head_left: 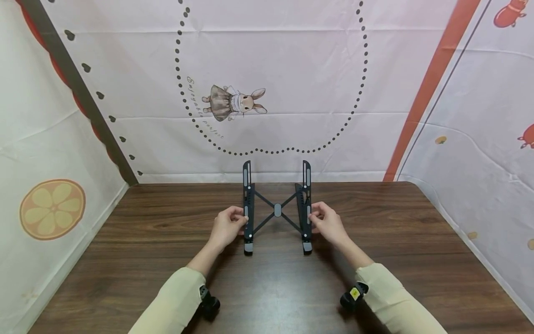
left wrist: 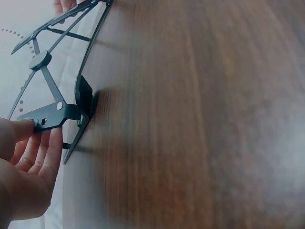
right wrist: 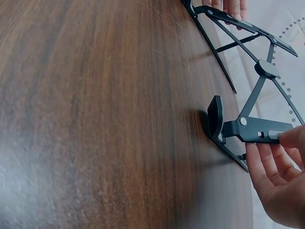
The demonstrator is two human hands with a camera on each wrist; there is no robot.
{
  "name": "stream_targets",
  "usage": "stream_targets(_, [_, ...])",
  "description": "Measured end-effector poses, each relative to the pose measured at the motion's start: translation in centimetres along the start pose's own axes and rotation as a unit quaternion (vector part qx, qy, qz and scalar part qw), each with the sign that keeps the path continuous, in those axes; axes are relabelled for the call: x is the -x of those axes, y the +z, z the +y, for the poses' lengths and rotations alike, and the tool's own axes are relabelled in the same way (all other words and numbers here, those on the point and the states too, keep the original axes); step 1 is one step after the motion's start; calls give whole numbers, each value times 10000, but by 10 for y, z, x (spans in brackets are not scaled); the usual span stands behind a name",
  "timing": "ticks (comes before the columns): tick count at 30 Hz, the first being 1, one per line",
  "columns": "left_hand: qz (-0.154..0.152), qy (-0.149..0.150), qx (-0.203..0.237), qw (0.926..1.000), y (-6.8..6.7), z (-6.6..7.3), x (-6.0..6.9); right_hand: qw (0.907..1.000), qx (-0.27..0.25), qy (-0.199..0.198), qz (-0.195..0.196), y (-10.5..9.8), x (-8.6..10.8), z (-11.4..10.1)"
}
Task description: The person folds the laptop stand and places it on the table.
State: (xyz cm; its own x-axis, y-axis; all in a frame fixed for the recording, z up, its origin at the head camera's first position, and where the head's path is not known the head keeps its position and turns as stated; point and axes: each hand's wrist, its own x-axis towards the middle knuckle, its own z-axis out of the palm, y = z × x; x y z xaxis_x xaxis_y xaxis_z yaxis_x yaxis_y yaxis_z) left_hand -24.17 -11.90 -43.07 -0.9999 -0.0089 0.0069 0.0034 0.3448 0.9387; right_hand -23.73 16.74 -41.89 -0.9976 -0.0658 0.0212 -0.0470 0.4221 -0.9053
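Observation:
A black folding laptop stand (head_left: 277,210) stands unfolded at the far middle of the table, its two side arms joined by an X-shaped brace with a grey oval hub. My left hand (head_left: 227,226) grips the left arm, thumb on top and fingers beneath, as the left wrist view shows with the hand (left wrist: 28,167) at its edge. On the other side my right hand (head_left: 328,223) pinches the right arm the same way; the right wrist view has this hand (right wrist: 279,171) at lower right. Both front lips (head_left: 248,248) of the stand point toward me.
The brown wooden table (head_left: 167,278) runs back to a white printed cloth (head_left: 313,93), which also hangs at both sides. Dark wrist cameras (head_left: 210,306) are strapped below the pale sleeves (head_left: 175,297).

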Motion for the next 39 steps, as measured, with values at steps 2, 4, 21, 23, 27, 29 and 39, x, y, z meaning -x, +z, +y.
stream_targets(2, [-18,0,20,10000,1,2,-1,10000,-25,18,36,-1,0,0])
stream_targets(4, [-32,-10,37,10000,2,3,-1,10000,-46,19,56,-2,1,0])
stream_targets(21, [-96,-179,124,9997,2,5,0,9994,-272,192,114,0,1,-2])
stream_targets(23, [-86,-185,132,9997,2,5,0,9993,-279,200,141,0,1,-2])
stream_targets(27, [-53,-204,161,9996,2,5,1,9991,-300,237,190,1,1,-2])
stream_targets(29, [-30,-217,185,9996,3,5,1,9989,-317,263,206,1,1,-2])
stream_targets(39, [4,-131,182,9997,4,5,1,9984,-364,267,350,3,1,-2])
